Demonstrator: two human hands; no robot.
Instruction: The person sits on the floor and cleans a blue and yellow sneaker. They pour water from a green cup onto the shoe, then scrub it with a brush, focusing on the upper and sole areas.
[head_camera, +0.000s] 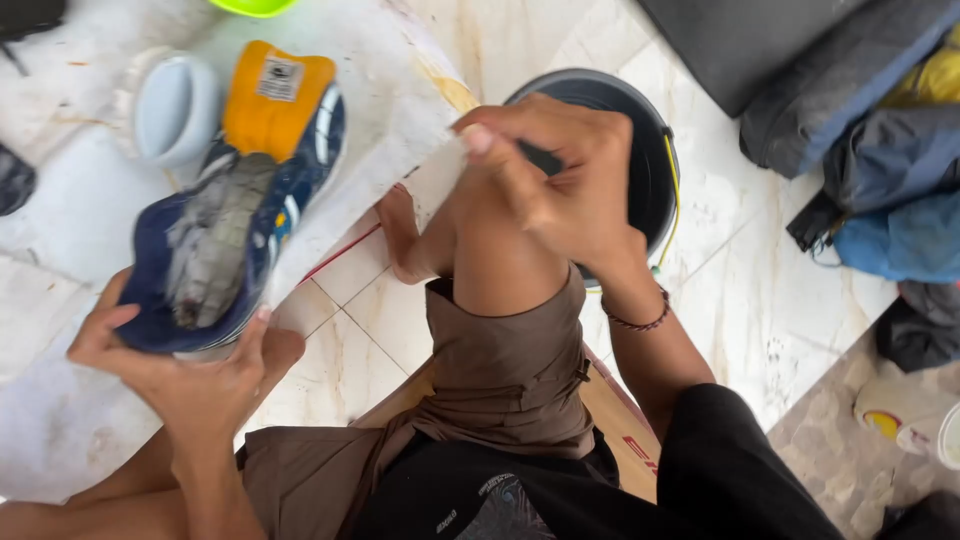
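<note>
A: Main item?

B: Navy-blue fabric sports shoe with an orange-yellow insole (240, 200), lying sole-down on a white, stained sheet (390, 110) spread on the floor. Grey crumpled cloth or paper (210, 255) stuffed in the front part. Small rectangular white label w/ dark print on the orange insole, near the heel. White stripes along the side. Pic is a bit blurred there.

A: Hands?

B: Left hand (185, 370) cups the toe end from below, fingers curled round it, holding the shoe. Right hand (560, 175) is over the raised knee, fingers pinched narrow on the edge of the white sheet.

A: Around it?

B: Pale blue-grey rounded plastic container (178, 108) just beside the shoe's heel, on the same sheet. Lime-green rim of a bowl (252, 6) at the top edge. Dark round plastic bucket with a yellow handle (655, 170) behind the right hand, partly hidden by it. Floor is glossy cream marble-look tiles (760, 290). Pile of dark, blue and yellow fabric bags or clothes (880, 170) at right, well apart from the shoe. Person wears brown shorts (510, 360), dark beaded bracelet (640, 322) on the right wrist.
</note>
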